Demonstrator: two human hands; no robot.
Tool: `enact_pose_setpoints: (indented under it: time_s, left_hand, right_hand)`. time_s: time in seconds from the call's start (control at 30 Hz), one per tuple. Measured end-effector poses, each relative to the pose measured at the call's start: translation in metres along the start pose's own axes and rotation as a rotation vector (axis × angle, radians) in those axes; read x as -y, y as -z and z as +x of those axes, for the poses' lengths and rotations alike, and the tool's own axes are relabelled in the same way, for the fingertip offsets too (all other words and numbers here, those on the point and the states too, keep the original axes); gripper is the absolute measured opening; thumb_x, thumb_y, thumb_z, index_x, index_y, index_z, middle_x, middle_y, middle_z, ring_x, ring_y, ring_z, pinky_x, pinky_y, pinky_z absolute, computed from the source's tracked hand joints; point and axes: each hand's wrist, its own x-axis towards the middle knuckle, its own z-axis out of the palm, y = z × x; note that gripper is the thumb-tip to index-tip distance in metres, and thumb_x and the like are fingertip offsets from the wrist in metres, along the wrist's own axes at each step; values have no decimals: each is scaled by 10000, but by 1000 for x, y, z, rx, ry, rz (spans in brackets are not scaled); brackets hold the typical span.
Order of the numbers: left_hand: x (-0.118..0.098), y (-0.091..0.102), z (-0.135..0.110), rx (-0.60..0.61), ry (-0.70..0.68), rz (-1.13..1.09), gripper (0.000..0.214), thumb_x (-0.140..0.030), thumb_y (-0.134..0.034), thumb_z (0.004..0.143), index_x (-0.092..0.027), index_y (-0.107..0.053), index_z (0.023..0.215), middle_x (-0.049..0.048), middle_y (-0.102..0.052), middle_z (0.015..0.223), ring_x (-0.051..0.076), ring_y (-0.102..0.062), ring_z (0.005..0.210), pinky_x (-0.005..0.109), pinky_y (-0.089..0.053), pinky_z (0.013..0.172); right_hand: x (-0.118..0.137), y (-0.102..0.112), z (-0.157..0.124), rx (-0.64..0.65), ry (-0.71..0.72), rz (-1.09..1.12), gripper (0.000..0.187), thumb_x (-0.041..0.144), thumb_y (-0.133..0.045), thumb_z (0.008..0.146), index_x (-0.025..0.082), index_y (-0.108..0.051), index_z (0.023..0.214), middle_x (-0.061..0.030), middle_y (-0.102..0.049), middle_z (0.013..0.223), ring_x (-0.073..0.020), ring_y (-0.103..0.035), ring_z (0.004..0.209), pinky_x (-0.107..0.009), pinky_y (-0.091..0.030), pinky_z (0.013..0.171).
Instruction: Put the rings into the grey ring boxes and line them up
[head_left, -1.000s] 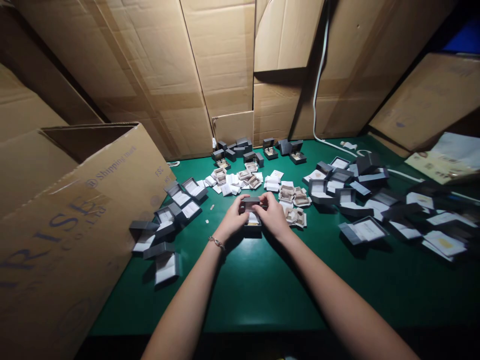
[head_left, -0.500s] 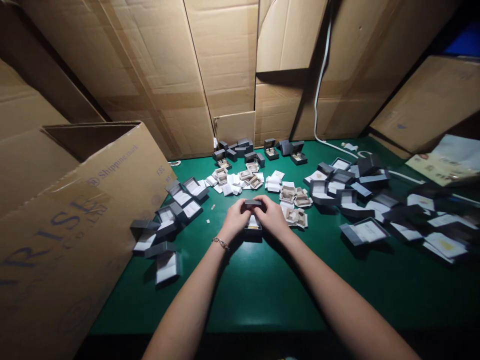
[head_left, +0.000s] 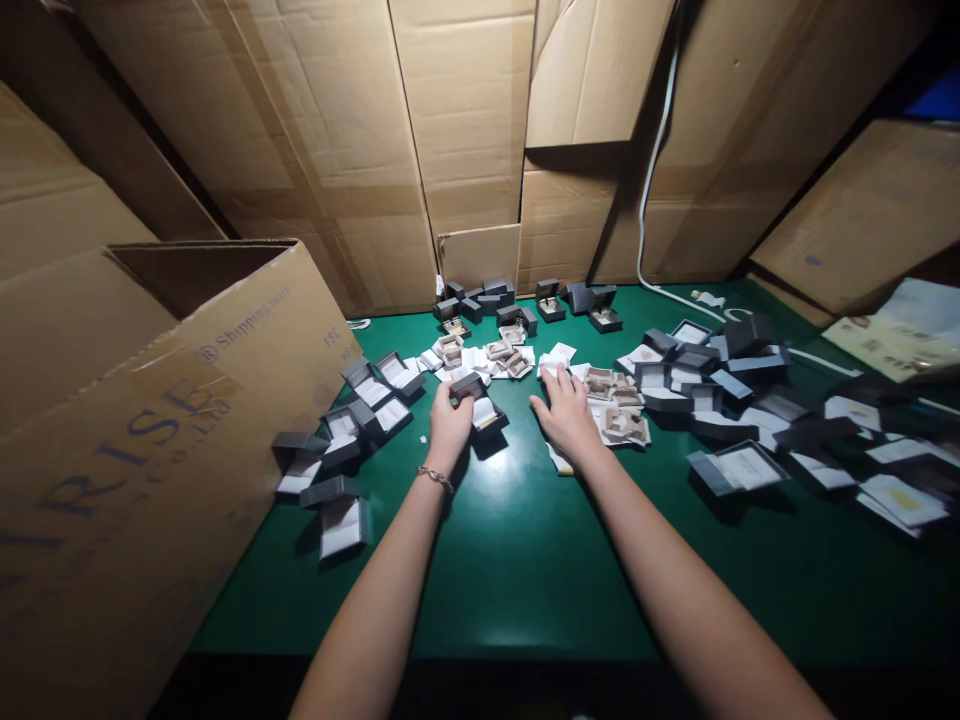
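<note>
My left hand (head_left: pixel 448 432) grips a small dark jewelry box (head_left: pixel 491 422) by its raised lid, thumb in front. The box is open, with a white lining or card in its base. To the right, my right hand (head_left: pixel 568 418) is spread over the pile, its fingertips at some folded white papers (head_left: pixel 559 354); whether they press on the papers I cannot tell. Beside that hand lie several beige box inserts (head_left: pixel 622 425). A white slip (head_left: pixel 559 458) pokes out below its wrist side.
Open dark boxes with white linings (head_left: pixel 341 530) stand along the left, by a big carton (head_left: pixel 247 400). Many more boxes (head_left: pixel 739 465) crowd the right. Small boxes holding jewelry (head_left: pixel 604 318) line the back of the green table (head_left: pixel 495 600). A white cable (head_left: pixel 651 180) hangs behind.
My right hand has let go of the jewelry box and moved right to the white papers, its fingers spreading. My left hand has shifted slightly left with the box, now turned at an angle.
</note>
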Motion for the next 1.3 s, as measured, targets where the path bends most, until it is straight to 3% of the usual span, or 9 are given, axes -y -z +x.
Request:
enact_pose_setpoints:
  time_s: [0.23, 0.37, 0.5, 0.6, 0.7, 0.8, 0.97, 1.17, 1.3]
  left_hand:
    - [-9, 1, -9, 135, 5, 152, 375, -132, -481, 725, -190, -562, 1087, 53, -677, 924, 190, -620, 819, 327, -479, 800]
    - [-6, 4, -6, 196, 23, 115, 374, -190, -526, 736, -190, -552, 1109, 48, -674, 879, 175, -615, 748, 321, -490, 759]
    - [-1, 5, -1, 249, 37, 8, 363, -224, -553, 744, -169, -553, 1103, 53, -667, 879, 156, -612, 708, 309, -496, 736]
    - [-1, 8, 2, 299, 65, -13, 381, -223, -561, 753, -159, -544, 1128, 71, -668, 949, 171, -632, 796, 318, -496, 787]
    - [0, 14, 4, 401, 57, -12, 465, -198, -602, 731, -165, -525, 1188, 94, -643, 1138, 205, -610, 1024, 341, -459, 927]
    - [3, 23, 8, 543, 35, -34, 697, -250, -702, 683, -194, -440, 1327, 108, -588, 1257, 235, -564, 1132, 382, -415, 1005]
    - [1, 33, 8, 722, 117, -32, 1062, -285, -809, 574, -234, -247, 1473, 96, -613, 1141, 223, -596, 1004, 400, -451, 943]
    - [-13, 31, -1, 813, 86, 36, 987, -204, -811, 513, -222, -400, 1410, 112, -571, 1217, 217, -570, 1037, 351, -443, 935]
    - [-14, 29, -3, 835, 39, 133, 793, -272, -797, 546, -229, -533, 1292, 60, -620, 1076, 214, -585, 954, 342, -466, 869]
  right_hand:
    - [4, 5, 1, -27, 33, -42, 458, 355, -443, 882, 162, -497, 1294, -162, -521, 1266, -332, -417, 1183, -511, -366, 978]
    - [6, 10, 0, -71, 13, -36, 281, 334, -502, 849, 160, -589, 1051, -141, -563, 1018, -297, -494, 994, -463, -412, 894]
    - [9, 15, -4, -49, -7, 21, 117, 307, -545, 809, 196, -577, 828, -91, -528, 929, -253, -518, 866, -404, -443, 812]
    - [11, 16, -5, -33, -54, 112, 109, 300, -554, 789, 208, -526, 737, -69, -495, 938, -215, -532, 813, -369, -457, 778]
    - [12, 16, -4, -34, -76, 163, 134, 295, -552, 780, 215, -482, 697, -59, -485, 914, -207, -538, 804, -368, -462, 793]
    - [11, 13, -4, -91, -92, 164, 126, 292, -549, 773, 197, -525, 853, -94, -512, 963, -245, -546, 884, -401, -464, 829]
    - [10, 9, -5, -170, -81, 218, 524, 246, -515, 775, 159, -403, 1279, -172, -486, 1255, -298, -500, 1145, -455, -421, 965]
    - [15, 11, -8, -69, -86, 131, 556, 198, -463, 792, 139, -385, 1340, -178, -557, 1232, -319, -510, 1152, -473, -402, 969]
    - [18, 14, -7, -65, -113, 96, 501, 314, -511, 822, 163, -451, 1296, -157, -595, 1196, -316, -518, 1134, -468, -409, 950]
